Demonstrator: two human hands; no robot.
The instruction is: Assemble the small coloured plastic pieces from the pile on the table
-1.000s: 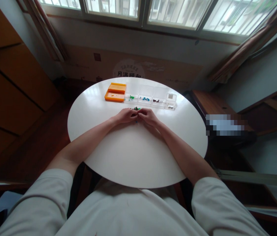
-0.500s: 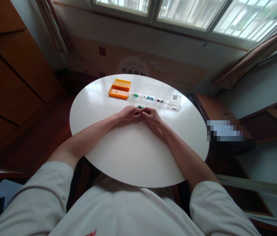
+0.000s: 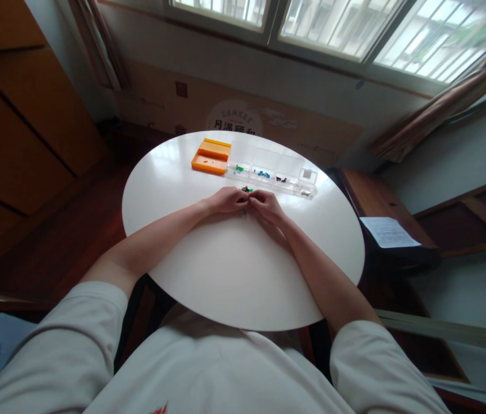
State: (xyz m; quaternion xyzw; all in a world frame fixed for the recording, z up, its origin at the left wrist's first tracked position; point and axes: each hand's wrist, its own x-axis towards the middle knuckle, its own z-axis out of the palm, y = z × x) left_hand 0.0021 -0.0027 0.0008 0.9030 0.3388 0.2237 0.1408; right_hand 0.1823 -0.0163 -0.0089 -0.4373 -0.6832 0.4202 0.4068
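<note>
Your left hand (image 3: 230, 199) and right hand (image 3: 267, 205) meet at the centre of the frame, fingertips close together over the tabletop (image 3: 234, 270); the fingers of both are curled and narrow, and you cannot tell from here whether a piece is pinched between them, as it would be too small and partly hidden. The pile (image 3: 247, 190) of small pieces, green and dark among them, lies just beyond your fingertips, at the centre of the frame, partly covered by your hands; a blue bit (image 3: 245, 213) shows just below them.

Above your left hand, at upper centre, sits the orange tray (image 3: 211, 169), with a few small bits in its near part; the clear box (image 3: 272, 185) runs from beside the tray toward the right, holding green pieces (image 3: 239, 168) at its left end, blue pieces (image 3: 264, 174) next, then dark pieces (image 3: 281, 179); the compartment at its right end has its small lid (image 3: 307, 175) raised.

Your forearms reach in from the lower left and lower right, out of pale sleeves; at the right of the frame a paper (image 3: 389, 232) lies on a brown cabinet (image 3: 398, 198); the barred window (image 3: 337, 26) fills the upper right, above the wall.
</note>
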